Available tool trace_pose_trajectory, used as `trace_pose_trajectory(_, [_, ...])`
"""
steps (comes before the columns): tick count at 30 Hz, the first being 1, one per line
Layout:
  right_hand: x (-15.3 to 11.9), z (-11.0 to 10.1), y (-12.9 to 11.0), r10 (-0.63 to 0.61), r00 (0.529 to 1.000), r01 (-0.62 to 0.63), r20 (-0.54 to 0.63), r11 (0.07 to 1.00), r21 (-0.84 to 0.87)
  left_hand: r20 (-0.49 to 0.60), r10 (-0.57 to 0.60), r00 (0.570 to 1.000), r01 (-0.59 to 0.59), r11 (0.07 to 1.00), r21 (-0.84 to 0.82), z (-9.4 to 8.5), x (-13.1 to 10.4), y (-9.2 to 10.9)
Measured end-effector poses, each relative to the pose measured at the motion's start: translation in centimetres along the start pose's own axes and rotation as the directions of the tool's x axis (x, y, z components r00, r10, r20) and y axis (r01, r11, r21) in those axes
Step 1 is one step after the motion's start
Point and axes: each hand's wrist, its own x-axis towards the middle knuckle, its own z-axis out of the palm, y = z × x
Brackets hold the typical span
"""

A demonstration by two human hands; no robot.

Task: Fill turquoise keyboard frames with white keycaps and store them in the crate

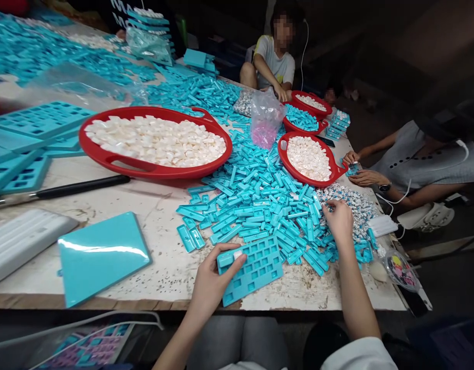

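My left hand [216, 280] grips a turquoise plastic panel with rows of square holes [256, 264] near the table's front edge. Under its thumb, at the panel's left corner, are a small turquoise piece [224, 259] and a white bit [237, 254]. My right hand [340, 220] is over the edge of a heap of small white-and-blue parts [352, 205], its fingertips pinched together; what they hold, if anything, is too small to make out. Between and beyond my hands spreads a pile of loose turquoise plastic strips [260, 200].
Red baskets of white pieces stand behind, a large one [156, 172] at left and a smaller one [314, 181] at right. A flat turquoise panel [102, 262] and a white bar [29, 241] lie left. Co-workers sit around the table, one person's hands [362, 174] close at right.
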Motion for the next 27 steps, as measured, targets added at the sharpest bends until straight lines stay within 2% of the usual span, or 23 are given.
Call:
trace_pose_trajectory(3, [0.1, 0.0, 0.3, -0.022, 0.999, 0.024, -0.023, 0.998, 0.060, 0.008, 0.004, 1.000, -0.004, 1.000, 0.008, 0.0, 0.0, -0.1])
trace_pose_trajectory(6, [-0.2, -0.4, -0.3, -0.054, 0.996, 0.072, -0.075, 0.960, 0.270, 0.009, 0.011, 1.000, -0.011, 1.000, 0.013, 0.0, 0.0, -0.1])
trace_pose_trajectory(9, [-1.6, -1.2, -2.8, -0.138, 0.987, 0.157, -0.077, 0.806, 0.571, 0.018, 0.030, 0.999, -0.030, 1.000, 0.006, 0.0, 0.0, -0.1])
trace_pose_trajectory(11, [-3.3, -1.8, -5.4, -0.252, 0.967, 0.210, -0.048, 0.672, 0.710, 0.027, 0.037, 0.999, -0.038, 0.999, 0.012, 0.0, 0.0, 0.0])
trace_pose_trajectory(13, [-5.5, -2.1, -8.0, -0.417, 0.909, 0.256, 0.005, 0.565, 0.784, 0.038, 0.038, 0.999, -0.039, 0.999, 0.034, 0.0, 0.0, 0.0])
trace_pose_trajectory(14, [-6.6, -2.2, -9.2, -0.518, 0.854, 0.277, 0.042, 0.523, 0.806, 0.040, 0.036, 0.999, -0.038, 0.998, 0.047, -0.1, 0.0, 0.0])
trace_pose_trajectory(16, [-8.7, -1.9, -11.0, -0.671, 0.738, 0.343, 0.078, 0.471, 0.813, 0.052, 0.029, 0.998, -0.032, 0.998, 0.053, -0.2, 0.0, -0.1])
trace_pose_trajectory(18, [-10.1, -1.3, -12.0, -0.743, 0.664, 0.410, 0.087, 0.458, 0.789, 0.069, 0.025, 0.997, -0.028, 0.999, 0.039, -0.2, 0.1, -0.1])
trace_pose_trajectory(20, [-10.8, -0.7, -12.3, -0.760, 0.644, 0.452, 0.089, 0.472, 0.757, 0.080, 0.029, 0.996, -0.032, 0.999, 0.028, -0.1, 0.2, -0.2])
trace_pose_trajectory(23, [-10.9, -0.1, -12.2, -0.761, 0.639, 0.460, 0.107, 0.490, 0.740, 0.055, 0.043, 0.998, -0.046, 0.998, 0.046, 0.1, 0.2, -0.2])
trace_pose_trajectory(27, [-10.7, 0.1, -12.1, -0.783, 0.615, 0.456, 0.097, 0.453, 0.766, 0.034, 0.079, 0.996, -0.081, 0.994, 0.070, 0.4, 0.1, -0.1])
